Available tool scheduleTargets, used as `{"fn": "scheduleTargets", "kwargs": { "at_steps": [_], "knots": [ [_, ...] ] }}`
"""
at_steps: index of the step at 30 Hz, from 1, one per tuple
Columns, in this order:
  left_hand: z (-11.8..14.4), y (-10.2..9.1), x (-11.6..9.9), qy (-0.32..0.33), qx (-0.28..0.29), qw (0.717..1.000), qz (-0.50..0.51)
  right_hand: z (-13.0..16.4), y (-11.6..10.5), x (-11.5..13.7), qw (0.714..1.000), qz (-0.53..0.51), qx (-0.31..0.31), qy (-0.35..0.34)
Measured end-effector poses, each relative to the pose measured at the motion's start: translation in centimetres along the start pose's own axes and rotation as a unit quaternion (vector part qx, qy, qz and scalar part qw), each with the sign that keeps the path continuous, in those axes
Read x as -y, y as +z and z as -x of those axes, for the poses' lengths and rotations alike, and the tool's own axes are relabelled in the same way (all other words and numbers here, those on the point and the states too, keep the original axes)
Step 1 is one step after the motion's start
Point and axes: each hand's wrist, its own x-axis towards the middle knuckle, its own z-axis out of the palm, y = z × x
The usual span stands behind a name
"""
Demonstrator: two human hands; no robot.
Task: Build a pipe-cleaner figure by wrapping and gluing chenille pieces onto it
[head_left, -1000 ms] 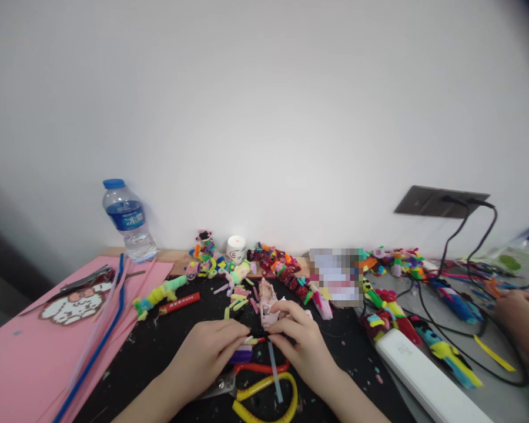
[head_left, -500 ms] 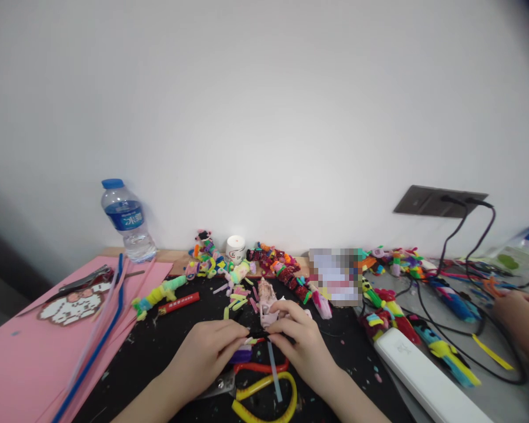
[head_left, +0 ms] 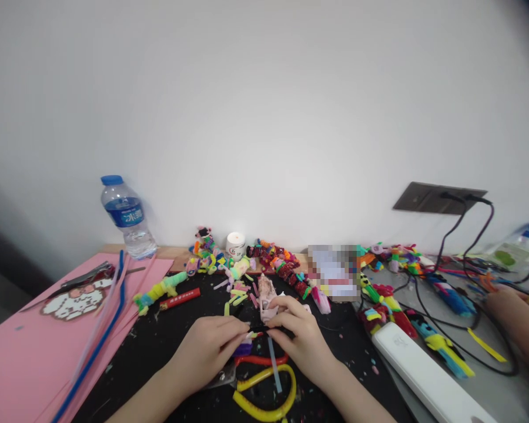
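White wall backs a black mat (head_left: 167, 346) strewn with pipe-cleaner scraps. Just in front of the pink figure (head_left: 267, 292), the left hand (head_left: 211, 349) and right hand (head_left: 302, 341) pinch the two ends of a small dark pipe cleaner (head_left: 259, 332), fingertips nearly meeting. Yellow-handled scissors (head_left: 264, 395) lie just nearer than the hands. Since a second ago, the hands keep the same pinch; everything sits slightly lower in view. Far right of the figure, another person's hand (head_left: 514, 308) rests among cables.

Plain white wall (head_left: 264, 106) filled upper view, evenly lit. Dark socket plate (head_left: 438, 198) on wall at right, two black cables (head_left: 456, 229) plugged in. Black tabletop (head_left: 167, 346) below; grey surface (head_left: 506, 388) at right.
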Motion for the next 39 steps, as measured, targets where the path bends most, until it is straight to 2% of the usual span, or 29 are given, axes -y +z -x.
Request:
{"fn": "scheduleTargets", "kwargs": {
  "at_steps": [39],
  "knots": [
    [0.05, -0.04, -0.03, 0.002, 0.0, 1.0, 0.013, -0.04, -0.16, 0.24, 1.0, 0.013, 0.006, -0.005]
  ]
}}
